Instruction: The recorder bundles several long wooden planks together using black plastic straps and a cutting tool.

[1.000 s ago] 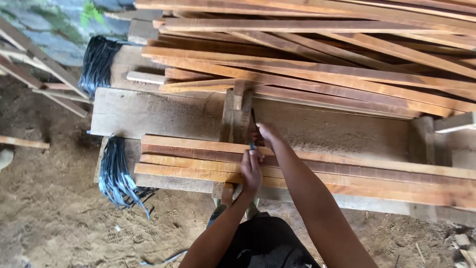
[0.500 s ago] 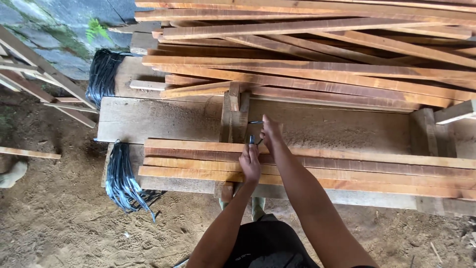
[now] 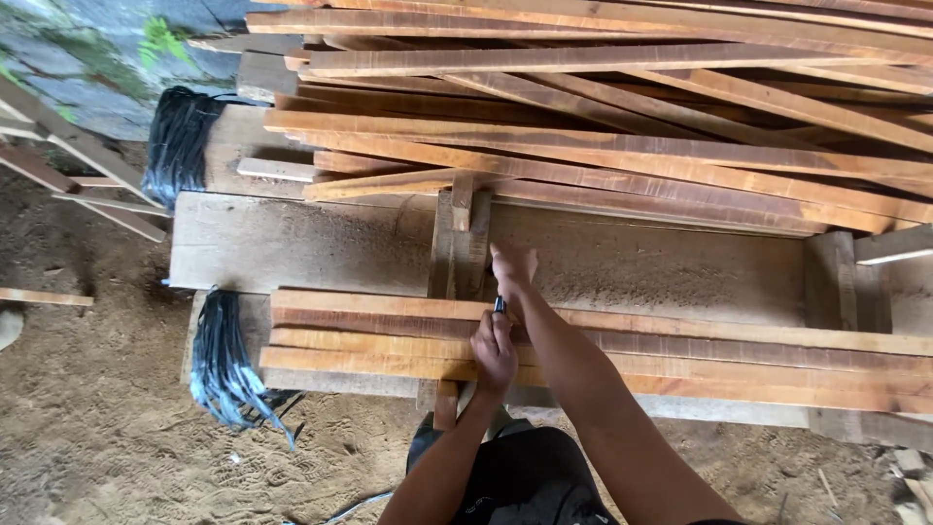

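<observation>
A stack of long reddish wooden slats (image 3: pixel 680 355) lies across the near side of a rough workbench (image 3: pixel 292 243). My left hand (image 3: pixel 494 352) is closed in a fist on top of the slats, with the tip of a small dark tool (image 3: pixel 500 305) showing above it. My right hand (image 3: pixel 512 264) reaches over the slats and presses on the dusty bench board just beyond them. It sits beside an upright wooden block (image 3: pixel 457 243), and I see nothing in it.
A big loose pile of slats (image 3: pixel 632 117) covers the far side of the bench. Two bundles of black strapping (image 3: pixel 180 141) (image 3: pixel 228 365) hang at the bench's left end. Sandy ground (image 3: pixel 87 428) and leaning wood strips (image 3: pixel 87 175) lie to the left.
The thin dark piece that stuck up near my right hand no longer shows there. My right hand has settled onto the bench board, and my left hand stays on the slats.
</observation>
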